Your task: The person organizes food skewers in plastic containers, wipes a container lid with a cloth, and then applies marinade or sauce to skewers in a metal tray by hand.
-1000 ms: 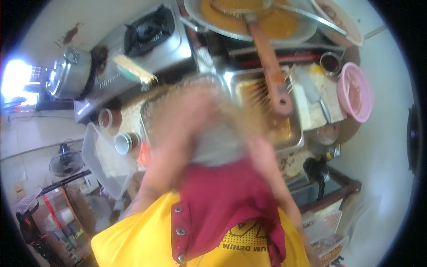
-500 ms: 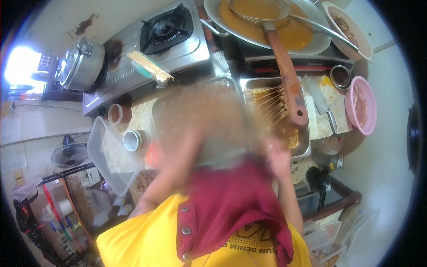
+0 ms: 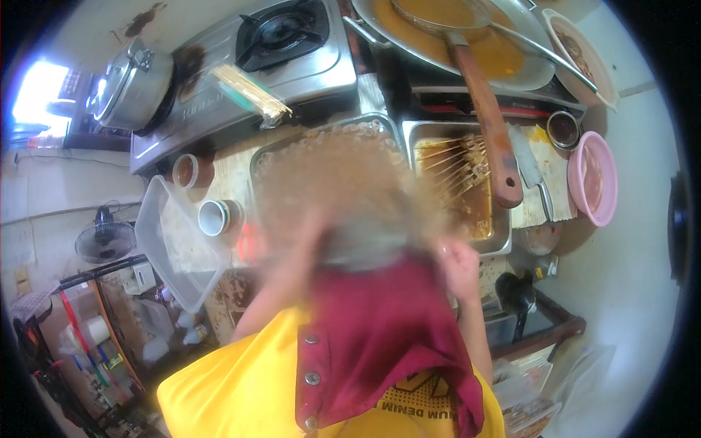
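Observation:
My right hand [image 3: 459, 264] is closed, fingers curled, at the near edge of a metal tray [image 3: 498, 247] holding brown sauce. Whatever it grips is hidden. In that tray lie several skewers of meat [image 3: 476, 157], their thin sticks pointing left. My left hand [image 3: 312, 230] reaches over a second metal tray [image 3: 398, 135] on the left. A large blurred patch covers its fingers and most of that tray. Pale, glistening pieces [image 3: 358, 130] show along the tray's far rim.
A bundle of bamboo sticks [image 3: 252, 91] lies at the edge of the gas stove [image 3: 332, 66]. A wooden-handled strainer [image 3: 485, 117] spans from the wok [image 3: 540, 77] over the right tray. A knife [image 3: 529, 164] and pink basin [image 3: 602, 182] sit right; a clear container [image 3: 182, 255], left.
The scene has shifted slightly in view, and more of the skewers and both trays' rims show. My right hand's fingers look more tightly curled than before.

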### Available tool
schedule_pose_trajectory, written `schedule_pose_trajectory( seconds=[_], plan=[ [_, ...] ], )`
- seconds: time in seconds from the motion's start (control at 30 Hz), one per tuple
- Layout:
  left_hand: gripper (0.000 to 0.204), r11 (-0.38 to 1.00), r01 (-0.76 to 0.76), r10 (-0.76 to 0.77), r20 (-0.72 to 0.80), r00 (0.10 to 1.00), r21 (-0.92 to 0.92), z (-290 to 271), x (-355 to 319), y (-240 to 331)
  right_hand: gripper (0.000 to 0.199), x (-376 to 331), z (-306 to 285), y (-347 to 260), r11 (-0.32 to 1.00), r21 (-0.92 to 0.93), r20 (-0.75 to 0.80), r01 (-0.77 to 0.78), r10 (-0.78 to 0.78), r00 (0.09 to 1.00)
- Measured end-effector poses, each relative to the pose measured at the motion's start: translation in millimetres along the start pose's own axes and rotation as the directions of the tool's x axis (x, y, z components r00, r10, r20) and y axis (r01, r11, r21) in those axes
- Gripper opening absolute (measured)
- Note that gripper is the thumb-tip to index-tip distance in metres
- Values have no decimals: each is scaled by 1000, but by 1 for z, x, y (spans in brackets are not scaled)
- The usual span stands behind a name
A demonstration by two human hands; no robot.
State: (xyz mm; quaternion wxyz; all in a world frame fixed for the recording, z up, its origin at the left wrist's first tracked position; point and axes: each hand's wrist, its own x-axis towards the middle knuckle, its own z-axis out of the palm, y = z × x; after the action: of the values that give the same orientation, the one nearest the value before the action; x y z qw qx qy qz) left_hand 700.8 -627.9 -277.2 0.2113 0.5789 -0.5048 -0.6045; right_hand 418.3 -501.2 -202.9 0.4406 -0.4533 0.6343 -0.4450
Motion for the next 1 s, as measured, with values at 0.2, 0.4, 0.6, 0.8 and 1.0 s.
schedule_pose_trajectory(
  seconds=[0.2, 0.4, 0.6, 0.8, 1.0],
  plan=[
    [23, 913, -313, 268, -193, 944, -261, -23, 31, 14, 21, -2, 10, -33, 990, -32, 139, -136, 139, 981],
    [23, 844, -317, 272, -165, 948, -433, -25, 33, 49, 21, -3, 9, -34, 991, -32, 192, -128, 132, 972],
    [20, 860, -304, 267, -148, 952, -410, -26, 33, 46, 20, 1, 12, -44, 996, -73, 190, -47, 60, 980],
    [16, 838, -256, 210, -147, 966, -482, -25, 30, 49, 19, 0, 14, -36, 999, -17, 178, -37, 40, 983],
    [13, 805, -241, 178, -166, 970, -542, -26, 32, 44, 18, 2, 13, -42, 998, -60, 208, -35, 46, 977]
  ],
)
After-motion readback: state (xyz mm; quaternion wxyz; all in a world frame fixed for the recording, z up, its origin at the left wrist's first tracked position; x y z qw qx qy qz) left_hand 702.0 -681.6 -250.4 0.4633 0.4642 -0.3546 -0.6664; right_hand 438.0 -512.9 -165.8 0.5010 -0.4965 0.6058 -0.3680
